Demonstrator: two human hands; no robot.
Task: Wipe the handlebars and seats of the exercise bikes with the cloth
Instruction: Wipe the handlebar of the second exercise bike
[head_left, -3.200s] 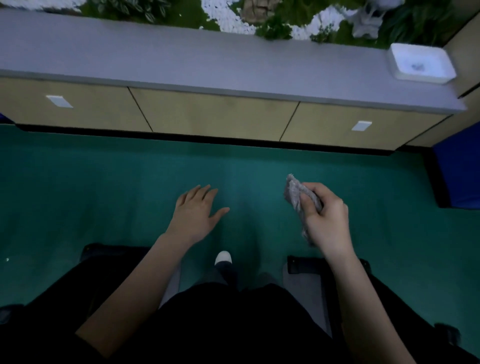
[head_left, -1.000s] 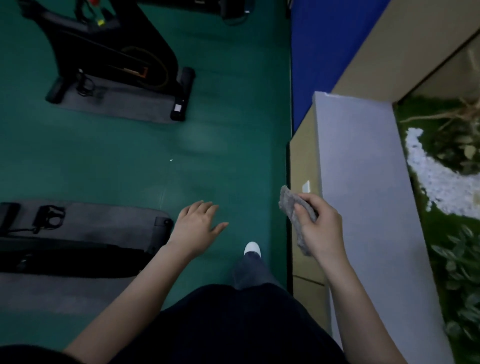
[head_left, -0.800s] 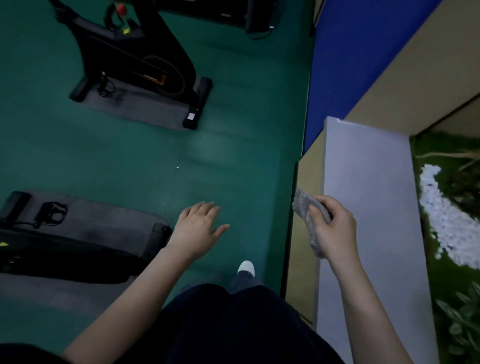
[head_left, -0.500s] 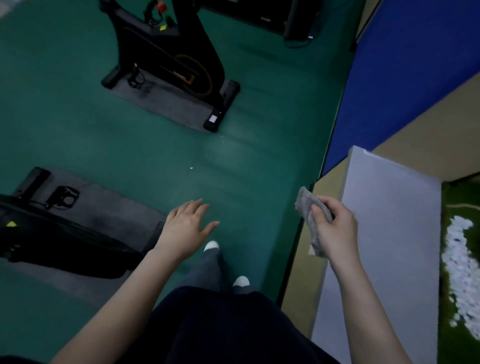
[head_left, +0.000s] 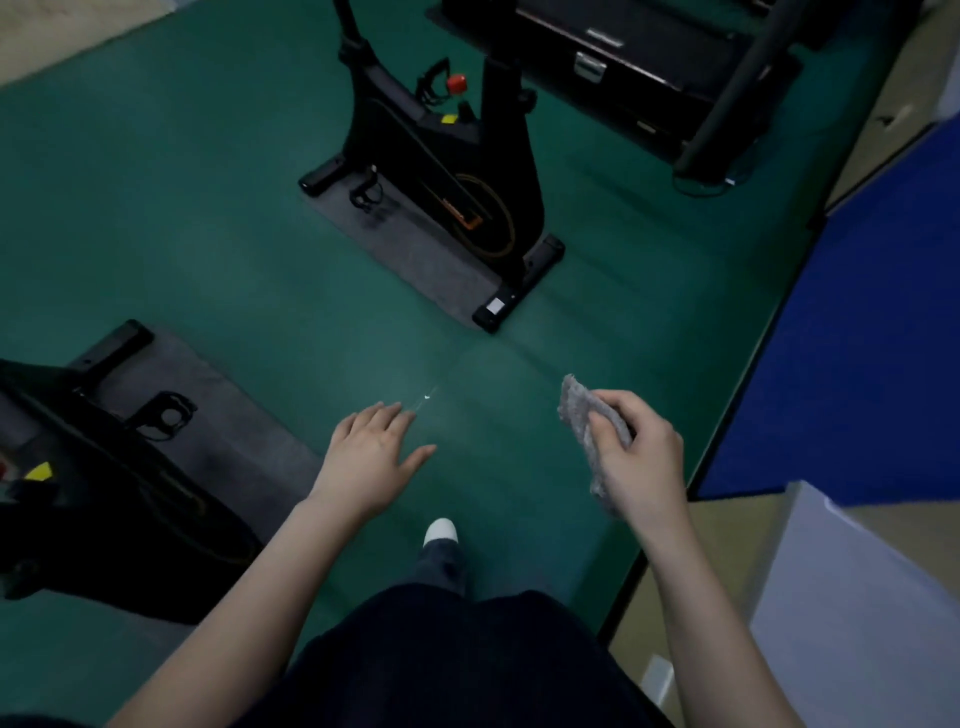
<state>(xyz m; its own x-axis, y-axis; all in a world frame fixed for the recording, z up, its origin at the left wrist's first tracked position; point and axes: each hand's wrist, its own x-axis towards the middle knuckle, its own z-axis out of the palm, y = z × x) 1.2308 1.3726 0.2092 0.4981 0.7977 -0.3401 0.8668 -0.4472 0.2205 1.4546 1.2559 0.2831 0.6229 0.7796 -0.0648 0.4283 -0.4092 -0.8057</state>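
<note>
My right hand (head_left: 636, 457) grips a crumpled grey cloth (head_left: 582, 415) in the air above the green floor. My left hand (head_left: 366, 457) hovers flat with its fingers straight, holding nothing. A black exercise bike (head_left: 447, 171) stands on a grey mat ahead of me, its seat and handlebars cut off by the top of the view. The base of a second black bike (head_left: 104, 467) lies close at my left on its own mat. Both hands are well short of the far bike.
A black treadmill (head_left: 649, 57) sits at the back right. A blue panel (head_left: 857, 353) and a wood-fronted cabinet with a grey top (head_left: 852, 613) line the right side. Green floor (head_left: 208, 234) stretches between the bikes. My shoe (head_left: 440, 532) shows below.
The view has swung from the cabinet round to the bikes, and the far bike now sits nearer the centre. My hands keep their poses, the right still holding the cloth.
</note>
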